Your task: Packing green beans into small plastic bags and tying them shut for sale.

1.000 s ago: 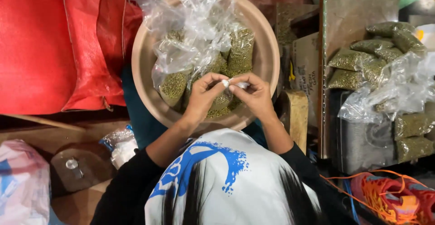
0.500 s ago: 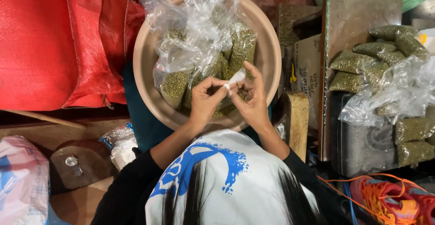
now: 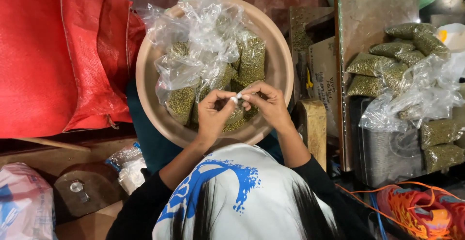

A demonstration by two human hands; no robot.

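A round beige basin (image 3: 145,75) holds several small clear bags of green beans (image 3: 252,58) and loose clear plastic (image 3: 208,22). Both hands meet over the basin's near side. My left hand (image 3: 213,116) and my right hand (image 3: 269,102) pinch a small white piece (image 3: 238,97) between their fingertips, just above a filled bean bag (image 3: 181,102). I cannot tell whether the white piece is a tie or the bag's twisted neck. A white and blue head covering (image 3: 232,196) hides the lower arms.
A red woven sack (image 3: 53,51) lies to the left. On the right, filled bean bags (image 3: 387,61) and crumpled clear plastic (image 3: 416,99) are piled on a metal surface. A wooden block (image 3: 314,124) stands by the basin. Orange netting (image 3: 421,211) lies at the lower right.
The hands stayed together over the basin. A white strip stretched between the fingers half a second ago now shows only as a short bit pinched between the fingertips.
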